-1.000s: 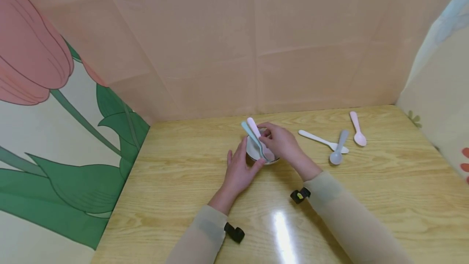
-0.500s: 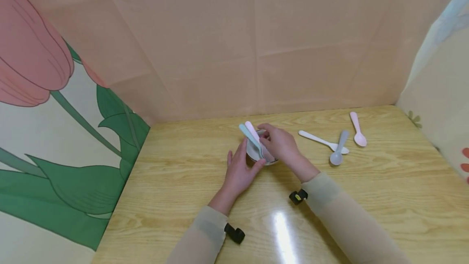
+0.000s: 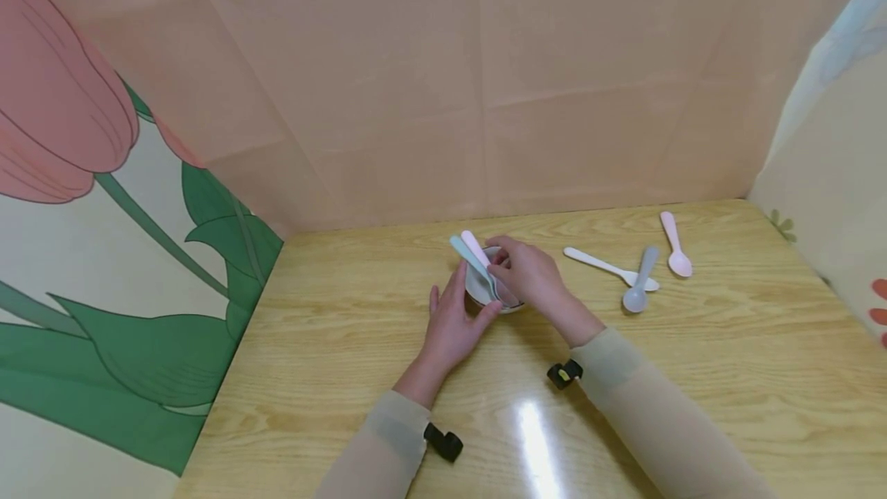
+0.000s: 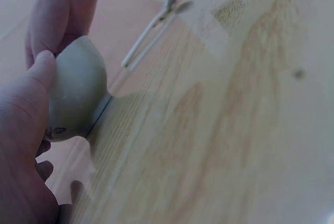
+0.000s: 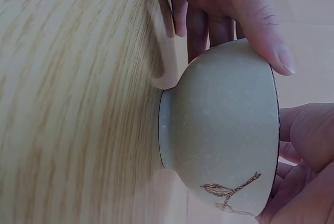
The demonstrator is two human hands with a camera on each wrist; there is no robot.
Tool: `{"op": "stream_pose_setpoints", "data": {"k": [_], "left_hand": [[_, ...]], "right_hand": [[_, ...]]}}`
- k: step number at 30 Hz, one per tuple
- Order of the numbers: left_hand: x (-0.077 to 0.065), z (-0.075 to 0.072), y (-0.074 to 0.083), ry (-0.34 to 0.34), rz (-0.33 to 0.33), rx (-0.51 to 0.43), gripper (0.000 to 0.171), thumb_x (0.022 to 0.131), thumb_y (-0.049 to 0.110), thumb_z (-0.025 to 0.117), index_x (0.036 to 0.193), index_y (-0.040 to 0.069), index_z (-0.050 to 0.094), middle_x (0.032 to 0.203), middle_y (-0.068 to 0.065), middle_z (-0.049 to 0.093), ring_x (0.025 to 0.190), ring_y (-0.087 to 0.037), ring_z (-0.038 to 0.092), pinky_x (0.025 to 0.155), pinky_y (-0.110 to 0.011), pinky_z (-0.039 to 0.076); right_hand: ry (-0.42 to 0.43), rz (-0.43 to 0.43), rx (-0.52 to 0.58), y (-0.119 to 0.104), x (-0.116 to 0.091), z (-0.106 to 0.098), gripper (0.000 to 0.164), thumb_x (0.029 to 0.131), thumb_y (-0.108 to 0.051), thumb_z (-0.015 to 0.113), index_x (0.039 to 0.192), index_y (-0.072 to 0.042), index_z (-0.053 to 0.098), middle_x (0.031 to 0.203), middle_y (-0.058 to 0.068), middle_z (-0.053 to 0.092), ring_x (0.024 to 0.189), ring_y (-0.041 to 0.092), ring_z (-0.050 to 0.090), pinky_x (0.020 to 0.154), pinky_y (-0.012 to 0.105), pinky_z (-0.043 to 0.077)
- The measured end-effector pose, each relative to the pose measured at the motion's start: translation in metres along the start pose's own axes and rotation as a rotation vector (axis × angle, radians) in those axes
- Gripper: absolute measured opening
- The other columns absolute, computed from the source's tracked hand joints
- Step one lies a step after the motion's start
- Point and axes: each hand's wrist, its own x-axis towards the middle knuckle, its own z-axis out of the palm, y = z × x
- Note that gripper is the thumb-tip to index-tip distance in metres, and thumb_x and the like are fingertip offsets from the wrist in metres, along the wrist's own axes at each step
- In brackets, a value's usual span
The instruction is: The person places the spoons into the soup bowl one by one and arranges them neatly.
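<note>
A small pale bowl with a dark rim (image 5: 224,114) stands upright on the wooden table; a brown twig-like drawing shows on its side in the right wrist view. My left hand (image 3: 453,326) grips it, thumb at the rim and fingers round the far side. A light blue spoon (image 3: 467,250) and a pink spoon (image 3: 473,245) lean inside, handles sticking out over the far left rim. My right hand (image 3: 530,272) reaches over the right rim with bent fingers, pinching the pink spoon low on its handle. Its fingertips are partly hidden in the bowl.
On the table to the right, a white spoon (image 3: 596,259) lies under a grey spoon (image 3: 640,280). Farther right lies another pink spoon (image 3: 675,245). A peach backdrop (image 3: 388,98) rises behind the table's far edge (image 3: 374,227), and a tulip-printed panel (image 3: 138,329) borders the left.
My right hand has shifted slightly left and down. The pink and blue spoon handles in the bowl have swung a little left and lower. My left hand has stayed on the bowl.
</note>
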Motion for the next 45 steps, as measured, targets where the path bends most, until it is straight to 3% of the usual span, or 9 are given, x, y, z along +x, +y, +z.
{"op": "stream_pose_setpoints", "data": {"k": [11,18,25,45], "left_hand": [[0.000,0.000,0.000,-0.002,-0.003,0.006,0.098,0.108,0.060,0.065,0.179,0.018,0.012,0.179,-0.013,0.031,0.165,-0.030,0.030,0.132,-0.068,0.005],[-0.001,0.000,0.000,-0.001,0.005,0.006,0.098,0.108,0.061,0.064,0.179,0.017,0.012,0.179,-0.013,0.032,0.165,-0.031,0.030,0.132,-0.069,0.006],[0.000,0.000,-0.001,0.001,0.003,0.014,0.101,0.107,0.062,0.065,0.179,0.015,0.013,0.179,-0.014,0.031,0.165,-0.031,0.030,0.132,-0.068,0.004],[0.001,0.001,-0.003,0.001,-0.009,0.009,0.103,0.104,0.067,0.065,0.180,0.024,0.009,0.180,-0.009,0.029,0.165,-0.031,0.029,0.133,-0.064,0.001]], "right_hand": [[0.009,0.025,0.090,0.002,-0.004,-0.007,0.048,0.108,-0.018,0.075,0.153,-0.009,0.063,0.120,0.011,0.078,0.100,0.028,0.075,0.082,0.046,0.061],[0.060,0.042,0.116,0.004,-0.011,-0.018,0.046,0.108,-0.019,0.075,0.151,-0.009,0.064,0.122,0.012,0.077,0.102,0.029,0.074,0.080,0.042,0.060],[0.118,0.020,0.106,0.010,-0.021,-0.033,0.045,0.108,-0.021,0.076,0.150,-0.008,0.065,0.121,0.013,0.078,0.099,0.030,0.073,0.074,0.039,0.057],[0.206,0.072,0.097,0.047,-0.055,-0.084,0.056,0.110,-0.036,0.073,0.157,-0.009,0.060,0.123,0.011,0.075,0.097,0.028,0.069,0.069,0.035,0.053]]}}
